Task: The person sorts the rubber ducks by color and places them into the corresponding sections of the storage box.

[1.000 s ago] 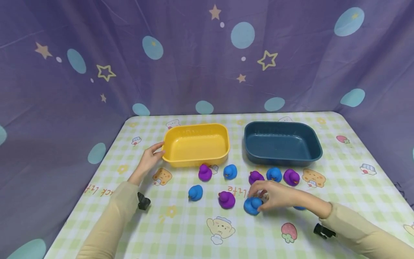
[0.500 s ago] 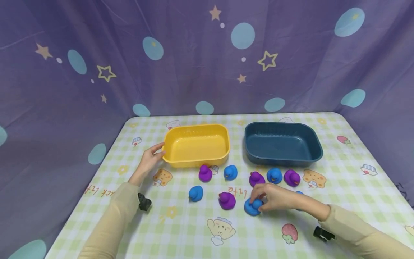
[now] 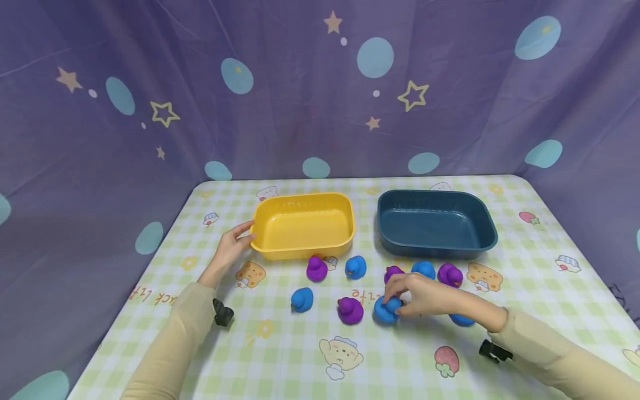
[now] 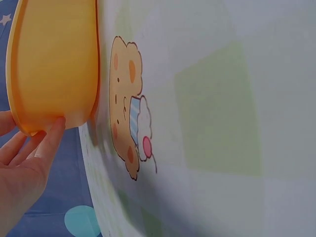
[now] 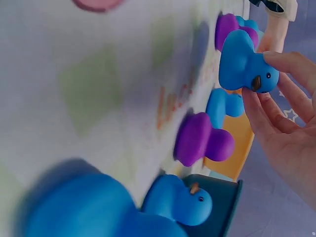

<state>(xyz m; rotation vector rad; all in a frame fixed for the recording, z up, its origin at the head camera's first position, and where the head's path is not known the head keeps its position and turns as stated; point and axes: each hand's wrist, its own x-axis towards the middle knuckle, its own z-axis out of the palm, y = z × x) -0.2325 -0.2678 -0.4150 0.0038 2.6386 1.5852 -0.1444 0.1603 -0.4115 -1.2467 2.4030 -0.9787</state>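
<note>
A: Item one, right hand?
B: Right hand (image 3: 422, 296): pinching one blue duck (image 3: 384, 312) by the head. Duck upright, in front of the bins; its base looks just off the checked cloth (image 3: 280, 355), going by the shadow gap in the right wrist view.
A: Handling notes?
B: Light pinch, I'd say; a rounded head could slip if squeezed hard. Base level, and straight up before any sideways travel: a purple duck (image 3: 350, 311) stands just to the left.
A: Item two, left hand?
B: Left hand (image 3: 230, 248): fingers nearly straight, tips touching the outer left end of the yellow bin (image 3: 302, 254). Enough to steady it, in my judgement; pushing would only shift it.
A: Containers?
B: Two. Yellow bin, bare floor showing. Dark teal bin (image 3: 437, 252), to its right and apart, bare floor likewise. Other ducks (image 3: 355, 268), blue and purple: all outside, on the cloth.
</note>
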